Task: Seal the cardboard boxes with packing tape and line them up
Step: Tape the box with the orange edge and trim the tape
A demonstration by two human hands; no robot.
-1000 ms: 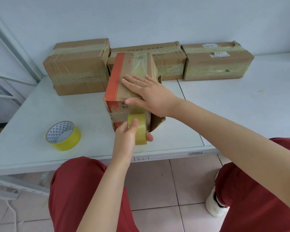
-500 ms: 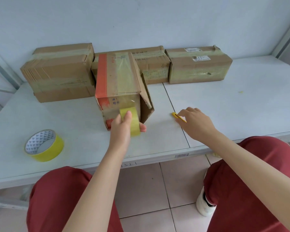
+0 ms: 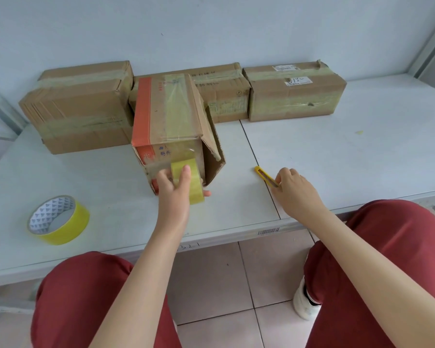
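A cardboard box with an orange stripe (image 3: 168, 121) stands on the white table (image 3: 337, 151), a side flap hanging open on its right. Clear tape runs over its top and down its near face to a yellowish tape roll (image 3: 190, 182). My left hand (image 3: 173, 194) grips that roll against the box's near face. To the right, my right hand (image 3: 295, 190) pinches the near end of a yellow utility knife (image 3: 265, 175) that lies on the table. Three taped boxes line the wall: left (image 3: 78, 106), middle (image 3: 224, 94), right (image 3: 294, 92).
A second, larger roll of yellow tape (image 3: 58, 219) lies flat near the table's front left edge. The table's front edge runs just above my knees in red trousers. A metal frame post rises at the far right.
My right hand left the top of the striped box, swung right and took hold of the yellow knife. My left hand kept the tape roll at the box's near face.
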